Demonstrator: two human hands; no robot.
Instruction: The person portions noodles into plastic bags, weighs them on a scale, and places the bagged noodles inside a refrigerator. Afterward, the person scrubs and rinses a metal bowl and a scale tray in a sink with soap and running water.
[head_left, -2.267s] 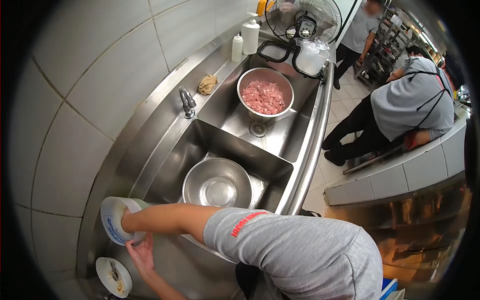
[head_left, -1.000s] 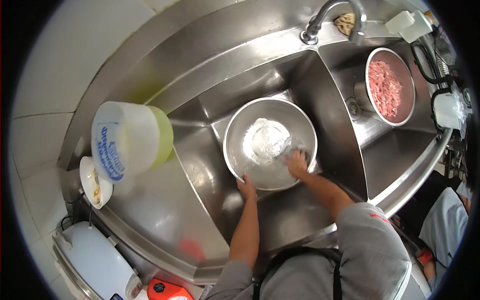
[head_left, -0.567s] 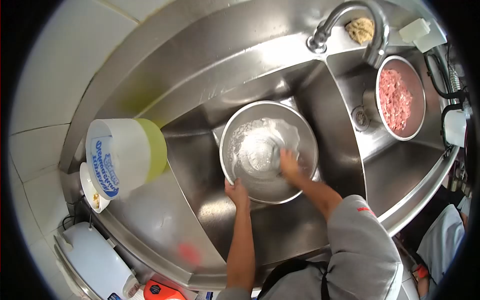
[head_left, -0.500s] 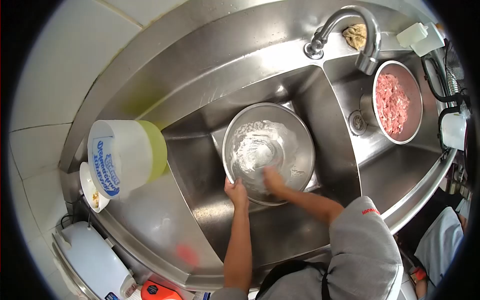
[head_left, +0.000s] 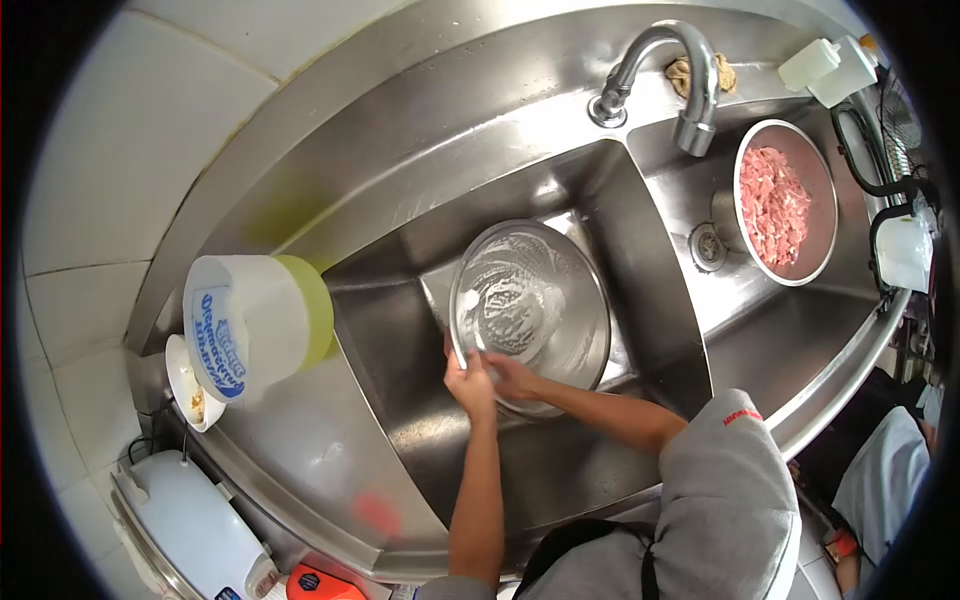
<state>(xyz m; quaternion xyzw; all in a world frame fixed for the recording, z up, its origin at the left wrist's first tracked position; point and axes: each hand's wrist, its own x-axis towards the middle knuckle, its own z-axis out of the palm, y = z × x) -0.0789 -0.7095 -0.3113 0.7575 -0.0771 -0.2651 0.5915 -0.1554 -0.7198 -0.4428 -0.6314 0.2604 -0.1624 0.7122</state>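
A steel mixing bowl (head_left: 590, 300) is in the large sink basin, tilted, with wet white residue (head_left: 510, 315) smeared over its bottom and walls. My left hand (head_left: 468, 385) grips the bowl's near-left rim, its fingers wrapped over the edge. Right beside it, my right hand (head_left: 515, 380) is over the near inner side of the bowl, close to or touching the left fingers. The right fingertips are blurred and partly hidden, so I cannot make out whether they hold anything.
A second metal bowl of pinkish raw meat pieces (head_left: 775, 205) stands in the right basin beside a drain (head_left: 708, 247). A faucet (head_left: 695, 90) arches over the divider. At left are a white-and-yellow tub (head_left: 270, 310) and a small white dish (head_left: 185, 370). Another person's sleeve (head_left: 880, 485) shows at lower right.
My right hand has moved left and nearer, from the bowl's inside to beside my left hand. The bowl is tilted more, and its white residue looks thinner and streakier.
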